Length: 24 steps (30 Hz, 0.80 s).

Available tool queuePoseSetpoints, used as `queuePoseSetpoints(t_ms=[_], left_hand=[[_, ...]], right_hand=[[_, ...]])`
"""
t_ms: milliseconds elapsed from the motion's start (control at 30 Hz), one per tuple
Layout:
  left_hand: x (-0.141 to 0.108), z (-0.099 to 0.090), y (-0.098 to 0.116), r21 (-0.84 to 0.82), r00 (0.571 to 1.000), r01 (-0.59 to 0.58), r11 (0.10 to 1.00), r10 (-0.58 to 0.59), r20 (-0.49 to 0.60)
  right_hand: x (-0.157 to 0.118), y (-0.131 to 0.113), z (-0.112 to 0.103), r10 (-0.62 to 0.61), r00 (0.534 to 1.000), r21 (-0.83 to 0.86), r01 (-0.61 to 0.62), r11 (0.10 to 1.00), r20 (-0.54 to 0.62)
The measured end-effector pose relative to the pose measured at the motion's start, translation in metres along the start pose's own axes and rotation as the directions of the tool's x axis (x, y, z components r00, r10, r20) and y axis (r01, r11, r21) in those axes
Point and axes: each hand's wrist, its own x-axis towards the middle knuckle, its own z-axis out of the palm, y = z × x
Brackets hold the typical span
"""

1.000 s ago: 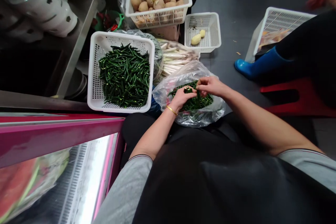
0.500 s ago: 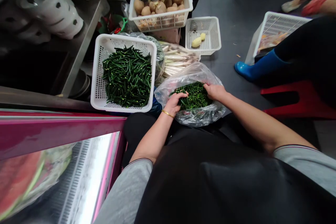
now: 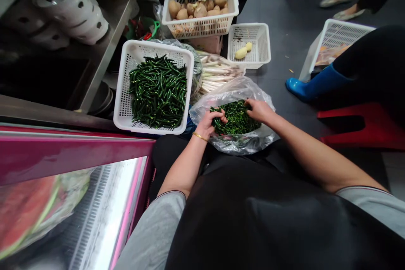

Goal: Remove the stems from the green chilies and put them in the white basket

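In my lap lies an open clear plastic bag (image 3: 234, 147) holding a heap of thin green chilies with stems (image 3: 236, 119). My left hand (image 3: 209, 123), with a gold bangle at the wrist, is closed at the heap's left side. Its fingers curl around a few dark green chilies. At the upper right of the heap, my right hand (image 3: 260, 111) is closed with fingertips together; what they pinch is too small to make out. Left of the bag stands a white plastic basket (image 3: 118, 112) filled with dark green chilies (image 3: 160, 93).
Behind the bag lie long white stalks (image 3: 218, 71). Farther back are a crate of potatoes (image 3: 201, 10) and a basket with peeled potatoes (image 3: 242, 52). To the right, a person's blue boot (image 3: 303, 88) stands near a red stool (image 3: 363, 124). A pink-edged cabinet (image 3: 76, 156) borders the left.
The whole view has shifted slightly. My left hand's fingers have curled in more tightly over chilies. My right hand stays at the heap's upper right, its fingers slightly changed.
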Motion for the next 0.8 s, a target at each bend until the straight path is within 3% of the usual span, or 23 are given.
queuePoseSetpoints(t_ms=[67,133,233,333,433,533,667,733,800], left_hand=[[-0.002,-0.002,0.007,-0.026,0.998,0.005,1.000,-0.006,-0.058],[-0.004,-0.006,0.014,-0.020,0.991,0.008,1.000,-0.010,-0.135],[-0.003,-0.014,0.024,0.001,0.976,-0.025,1.000,0.024,-0.214],[-0.001,-0.017,0.029,0.021,0.973,-0.050,0.999,0.053,-0.226],[0.002,-0.012,0.025,0.118,0.973,-0.031,0.993,0.057,-0.224],[0.003,-0.007,0.014,0.285,0.958,-0.038,0.958,0.117,-0.263],[0.008,-0.003,0.002,0.546,0.914,-0.110,0.831,0.300,-0.272],[0.014,0.002,0.000,0.672,0.906,-0.133,0.729,0.364,-0.216],[0.023,0.010,-0.003,0.755,0.913,-0.160,0.636,0.386,-0.131]], right_hand=[[-0.003,-0.007,-0.006,-0.103,0.993,0.028,0.102,0.994,0.053],[-0.006,-0.007,-0.013,-0.133,0.987,0.054,0.128,0.990,0.090],[-0.012,0.004,-0.027,-0.051,0.999,0.075,0.051,0.996,-0.008],[-0.018,0.006,-0.034,-0.008,0.998,0.040,0.011,0.999,-0.068],[-0.011,-0.016,-0.023,0.039,0.999,-0.001,-0.039,0.999,0.011],[0.009,-0.040,-0.001,0.195,0.973,0.090,-0.207,0.974,0.124],[0.027,-0.045,0.014,0.328,0.910,0.420,-0.409,0.810,0.254],[0.023,-0.041,0.010,0.330,0.904,0.605,-0.427,0.672,0.272],[0.013,-0.040,0.002,0.287,0.926,0.730,-0.371,0.574,0.245]])
